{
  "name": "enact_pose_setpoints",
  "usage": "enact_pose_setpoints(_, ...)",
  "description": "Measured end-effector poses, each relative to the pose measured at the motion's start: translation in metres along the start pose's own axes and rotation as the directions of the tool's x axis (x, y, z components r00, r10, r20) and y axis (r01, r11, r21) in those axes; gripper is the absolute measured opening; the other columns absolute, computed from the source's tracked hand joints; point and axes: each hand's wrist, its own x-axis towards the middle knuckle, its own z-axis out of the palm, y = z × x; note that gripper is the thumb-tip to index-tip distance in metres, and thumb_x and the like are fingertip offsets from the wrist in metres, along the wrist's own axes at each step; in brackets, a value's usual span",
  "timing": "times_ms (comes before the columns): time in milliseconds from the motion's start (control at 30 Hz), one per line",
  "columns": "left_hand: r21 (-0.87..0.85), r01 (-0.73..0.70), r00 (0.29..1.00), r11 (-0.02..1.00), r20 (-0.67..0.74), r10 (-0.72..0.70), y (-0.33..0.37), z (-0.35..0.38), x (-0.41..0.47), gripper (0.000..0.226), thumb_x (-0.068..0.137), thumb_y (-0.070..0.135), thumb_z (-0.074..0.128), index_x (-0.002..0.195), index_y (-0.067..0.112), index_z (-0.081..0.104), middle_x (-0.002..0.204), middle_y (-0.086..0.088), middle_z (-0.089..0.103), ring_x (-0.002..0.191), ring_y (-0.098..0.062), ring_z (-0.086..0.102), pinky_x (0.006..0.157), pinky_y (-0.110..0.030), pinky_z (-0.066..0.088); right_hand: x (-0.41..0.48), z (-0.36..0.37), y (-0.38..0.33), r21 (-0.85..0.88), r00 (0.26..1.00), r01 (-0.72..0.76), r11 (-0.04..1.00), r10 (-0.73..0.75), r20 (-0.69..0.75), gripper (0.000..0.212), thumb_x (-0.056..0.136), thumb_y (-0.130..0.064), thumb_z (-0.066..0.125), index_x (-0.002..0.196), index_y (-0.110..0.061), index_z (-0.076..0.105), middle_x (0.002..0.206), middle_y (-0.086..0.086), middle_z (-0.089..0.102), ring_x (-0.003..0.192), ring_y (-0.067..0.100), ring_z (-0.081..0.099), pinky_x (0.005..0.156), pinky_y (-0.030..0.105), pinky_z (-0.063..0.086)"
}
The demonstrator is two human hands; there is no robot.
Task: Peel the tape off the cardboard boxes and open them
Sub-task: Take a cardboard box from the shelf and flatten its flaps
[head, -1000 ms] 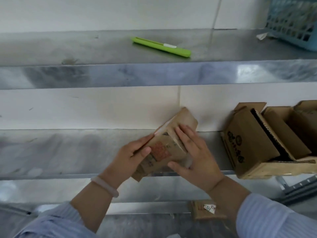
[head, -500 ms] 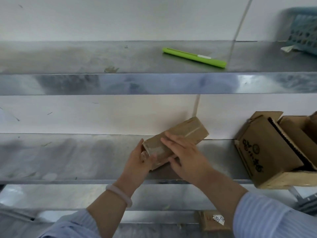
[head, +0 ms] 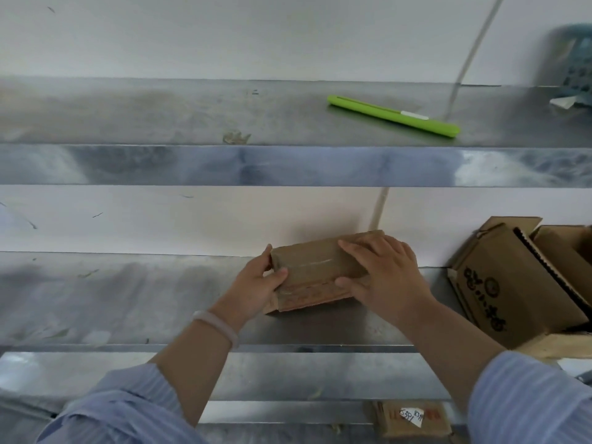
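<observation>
The small cardboard box [head: 320, 270] sits low on the middle shelf [head: 128, 299], close to the white wall [head: 224, 219]. It's a flattish brown brick shape, long side running left to right. The top looks wrapped in glossy clear tape [head: 315, 262] that catches a streak of light, and the front face shows a faded reddish print. The left hand [head: 256, 290] grips the left end, thumb hooked on the near top edge and fingers wrapped round the far side. The right hand [head: 384, 277] clamps the right end, fingers curved over the top and thumb pressing the front face. There's a pale smooth bracelet [head: 217, 325] on the left wrist, and both arms wear light blue striped sleeves [head: 528, 402]. The shelving is dull grey sheet metal, blotchy and scuffed, with a shinier folded front lip. On the upper shelf [head: 192, 116] lies a slim lime-green plastic utility knife [head: 392, 115] with a white slider, lying at an angle. Further right is a blurry teal plastic basket [head: 573, 59]. To the right on the middle shelf, well apart from the hands, an open cardboard box [head: 512, 283] lies tipped, flaps out, corrugated edge showing, with dark printing on its side. Down on the lower level another brown box [head: 411, 418] carries a white paper label with handwriting.
</observation>
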Motion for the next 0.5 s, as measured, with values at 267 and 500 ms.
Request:
enact_pose_setpoints(267, 0.282, -0.082, 0.996, 0.956, 0.043, 0.072, -0.005, -0.011, 0.010, 0.064, 0.095, 0.030, 0.057, 0.150, 0.022, 0.027, 0.132, 0.008, 0.047, 0.111, -0.005, 0.051, 0.094, -0.022, 0.045, 0.011, 0.017, -0.010, -0.074, 0.947, 0.127, 0.989, -0.098, 0.305, 0.090, 0.076, -0.086, 0.007, 0.153, -0.039, 0.014, 0.159, -0.007, 0.021, 0.146, 0.021, 0.017, 0.120, 0.048, 0.013)
enact_pose_setpoints(500, 0.324, -0.342, 0.896, 0.882, -0.169, 0.410, -0.041, 0.001, -0.016, 0.041, 0.079, 0.049, 0.071, 0.113, 0.034, 0.055, 0.115, 0.020, 0.048, 0.103, -0.007, 0.058, 0.076, -0.035, 0.059, 0.018, 0.035, 0.000, -0.009, 0.966, 0.117, 0.993, -0.111, 0.235, 0.075, 0.087, -0.076, 0.008, 0.148, -0.039, 0.032, 0.154, -0.009, 0.036, 0.144, 0.019, 0.030, 0.119, 0.042, 0.014)
